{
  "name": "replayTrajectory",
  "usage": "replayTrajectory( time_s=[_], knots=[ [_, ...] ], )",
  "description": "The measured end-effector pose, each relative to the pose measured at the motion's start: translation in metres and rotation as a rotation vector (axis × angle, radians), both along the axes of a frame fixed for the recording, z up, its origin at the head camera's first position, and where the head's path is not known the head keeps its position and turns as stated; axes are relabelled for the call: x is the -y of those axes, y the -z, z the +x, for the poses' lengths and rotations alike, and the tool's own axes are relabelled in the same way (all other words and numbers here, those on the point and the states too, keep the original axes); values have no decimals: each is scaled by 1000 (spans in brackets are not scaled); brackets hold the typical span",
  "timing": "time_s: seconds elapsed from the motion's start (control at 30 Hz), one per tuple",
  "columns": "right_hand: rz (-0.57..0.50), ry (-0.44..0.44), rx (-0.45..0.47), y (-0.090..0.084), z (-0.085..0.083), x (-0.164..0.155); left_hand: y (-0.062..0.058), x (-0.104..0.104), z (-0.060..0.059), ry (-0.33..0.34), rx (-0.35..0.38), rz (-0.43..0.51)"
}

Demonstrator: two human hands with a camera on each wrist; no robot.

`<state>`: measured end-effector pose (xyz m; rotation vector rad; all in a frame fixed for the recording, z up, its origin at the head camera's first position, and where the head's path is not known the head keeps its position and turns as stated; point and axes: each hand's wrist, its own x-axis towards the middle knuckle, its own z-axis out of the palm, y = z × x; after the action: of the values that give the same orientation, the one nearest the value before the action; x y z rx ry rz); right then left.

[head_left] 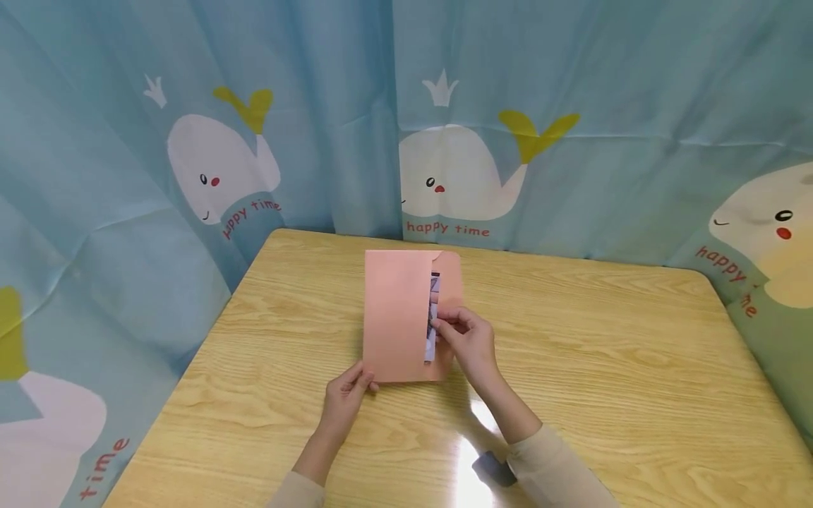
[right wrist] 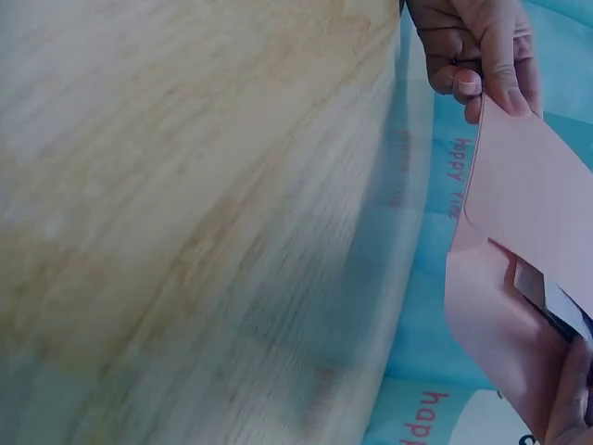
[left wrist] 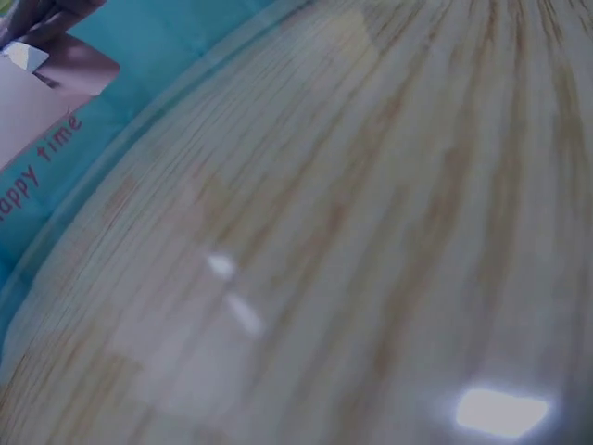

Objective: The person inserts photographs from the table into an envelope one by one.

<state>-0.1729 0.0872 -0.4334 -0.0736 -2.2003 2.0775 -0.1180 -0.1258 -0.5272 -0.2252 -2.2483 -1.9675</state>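
Note:
A pink paper envelope (head_left: 395, 317) is held up above the table, its flap (head_left: 451, 271) folded open to the right. My left hand (head_left: 346, 395) pinches its lower left corner, thumb in front; the right wrist view also shows this left hand (right wrist: 486, 46) gripping the corner. Printed paper (head_left: 435, 286) with grey and dark patterns sticks out of the envelope's mouth, the rest hidden inside. My right hand (head_left: 470, 342) pinches the paper's exposed edge between thumb and fingers. At the upper left of the left wrist view, only part of the envelope (left wrist: 23, 116) shows.
Beneath both hands is a wood-grain table (head_left: 603, 367) with bright light reflections near its front. A blue curtain (head_left: 343, 85) with whale prints hangs behind and along the sides. A small dark object (head_left: 494, 469) sits beside the right sleeve (head_left: 559, 469).

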Motion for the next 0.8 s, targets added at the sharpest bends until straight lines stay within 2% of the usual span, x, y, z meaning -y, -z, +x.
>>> replayTrajectory(
  time_s=[0.1, 0.2, 0.33, 0.43, 0.5, 0.67, 0.8],
  knots=[
    [22, 27, -40, 1, 1, 1, -3, -1, 0, 33, -77, -17],
    [82, 37, -92, 3, 4, 3, -11, -2, 2, 29, -101, -5],
    [184, 29, -159, 4, 7, 7, -27, -3, 6, -1, -62, 21],
    [198, 44, -175, 4, 8, 11, -31, -4, 7, -4, -33, 28],
    [182, 55, -167, 4, 8, 13, -28, -3, 6, -4, -35, 29],
    [178, 80, -168, 8, 7, 17, -10, -1, 2, -15, -73, 29],
    [183, 136, -187, 15, 6, 17, -1, 0, 0, 10, -87, 24]
  ],
)
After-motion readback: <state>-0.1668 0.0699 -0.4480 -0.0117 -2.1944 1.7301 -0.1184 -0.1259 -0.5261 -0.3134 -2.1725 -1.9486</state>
